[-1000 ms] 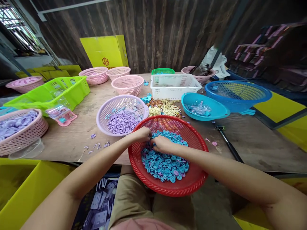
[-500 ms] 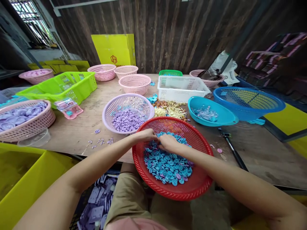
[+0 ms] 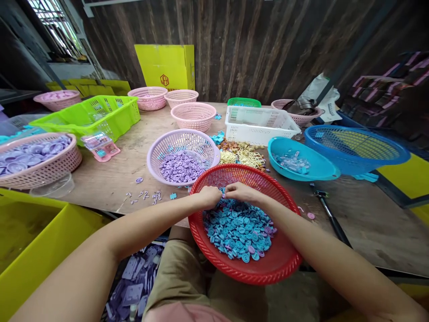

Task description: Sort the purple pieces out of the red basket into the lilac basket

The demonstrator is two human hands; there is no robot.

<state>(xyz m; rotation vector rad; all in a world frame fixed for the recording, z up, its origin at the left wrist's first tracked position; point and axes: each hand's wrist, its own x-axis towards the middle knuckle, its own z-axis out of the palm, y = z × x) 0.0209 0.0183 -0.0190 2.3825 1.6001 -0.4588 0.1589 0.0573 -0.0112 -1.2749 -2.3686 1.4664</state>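
A red mesh basket (image 3: 281, 264) rests on my lap against the table edge, holding a heap of small blue round plastic pieces (image 3: 237, 228) with a few purple ones mixed in. Both hands meet over the far side of the heap. My left hand (image 3: 209, 197) and my right hand (image 3: 241, 192) have their fingertips pinched together on one small blue piece between them. A lilac basket (image 3: 157, 150) with purple pieces (image 3: 181, 166) stands just beyond my left hand.
On the wooden table (image 3: 110, 179) stand a teal bowl (image 3: 315, 167), a blue basket (image 3: 362, 147), a white crate (image 3: 258, 129), a green crate (image 3: 100, 118) and pink baskets (image 3: 43, 167). A black tool (image 3: 330, 214) lies at right. A yellow bin (image 3: 40, 250) sits at lower left.
My two hands have stayed together and lifted slightly off the blue heap, toward the basket's far side. My head has turned, shifting the view.
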